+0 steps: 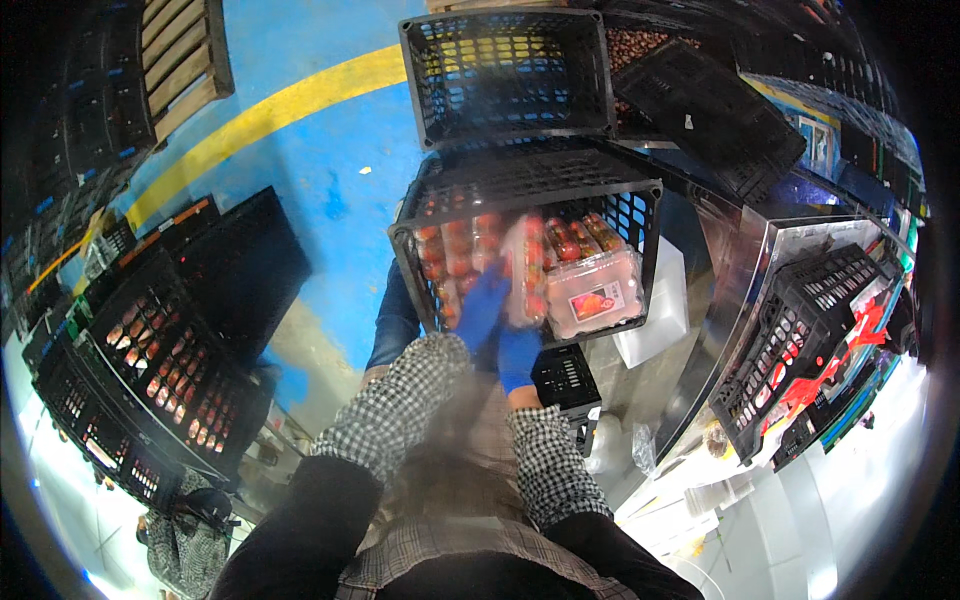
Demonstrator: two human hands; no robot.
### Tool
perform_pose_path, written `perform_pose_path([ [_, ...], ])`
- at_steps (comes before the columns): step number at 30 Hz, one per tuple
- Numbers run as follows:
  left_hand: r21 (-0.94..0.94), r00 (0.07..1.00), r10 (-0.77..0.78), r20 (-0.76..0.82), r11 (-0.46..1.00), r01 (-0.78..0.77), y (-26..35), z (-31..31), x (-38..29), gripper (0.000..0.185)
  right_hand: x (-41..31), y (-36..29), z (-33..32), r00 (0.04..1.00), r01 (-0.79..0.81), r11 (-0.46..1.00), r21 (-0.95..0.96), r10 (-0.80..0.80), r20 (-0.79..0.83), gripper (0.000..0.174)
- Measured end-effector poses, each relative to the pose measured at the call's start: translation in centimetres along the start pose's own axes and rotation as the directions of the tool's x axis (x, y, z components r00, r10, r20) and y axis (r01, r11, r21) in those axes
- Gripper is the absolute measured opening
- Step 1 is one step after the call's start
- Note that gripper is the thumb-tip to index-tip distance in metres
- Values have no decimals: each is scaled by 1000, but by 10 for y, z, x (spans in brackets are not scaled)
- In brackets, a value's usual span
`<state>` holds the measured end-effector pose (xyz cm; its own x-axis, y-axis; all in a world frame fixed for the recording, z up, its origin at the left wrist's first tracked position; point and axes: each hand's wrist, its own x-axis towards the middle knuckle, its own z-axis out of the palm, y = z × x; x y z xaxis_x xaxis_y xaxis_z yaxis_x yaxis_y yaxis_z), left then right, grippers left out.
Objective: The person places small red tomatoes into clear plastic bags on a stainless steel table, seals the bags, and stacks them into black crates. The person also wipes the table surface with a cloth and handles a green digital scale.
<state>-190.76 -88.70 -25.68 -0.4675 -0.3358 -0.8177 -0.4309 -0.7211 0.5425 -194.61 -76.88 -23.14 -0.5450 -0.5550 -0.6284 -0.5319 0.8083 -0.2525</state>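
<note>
A black plastic crate (525,202) lies in front of me with its opening towards me. Clear plastic packs of red fruit (450,251) stand in its left part. To the right, another clear pack (595,296) bears a printed label. Between them is an upright, motion-blurred fruit pack (529,274). My left hand (484,306), in a blue glove, is against this pack's left side. Below it, my right hand (519,358), also gloved in blue, grips its lower end. The fingertips of both hands are partly hidden or blurred.
Another black crate (514,75) stands beyond the first. A metal-sided table (739,247) on the right bears a tilted crate (802,330) with red material. At left are stacked crates (161,352) and a wooden pallet (180,60). A person (184,540) is at lower left.
</note>
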Motion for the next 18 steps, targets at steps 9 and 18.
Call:
perform_pose_path([
  [9, 67, 962, 44, -269, 997, -26, 45, -6, 4, 41, 57, -26, -91, 980, -118, 966, 232, 75, 186, 55],
  [18, 583, 821, 460, 337, 583, -566, 97, 3, 85, 36, 49, -20, -96, 962, -220, 944, 247, 169, 213, 64],
])
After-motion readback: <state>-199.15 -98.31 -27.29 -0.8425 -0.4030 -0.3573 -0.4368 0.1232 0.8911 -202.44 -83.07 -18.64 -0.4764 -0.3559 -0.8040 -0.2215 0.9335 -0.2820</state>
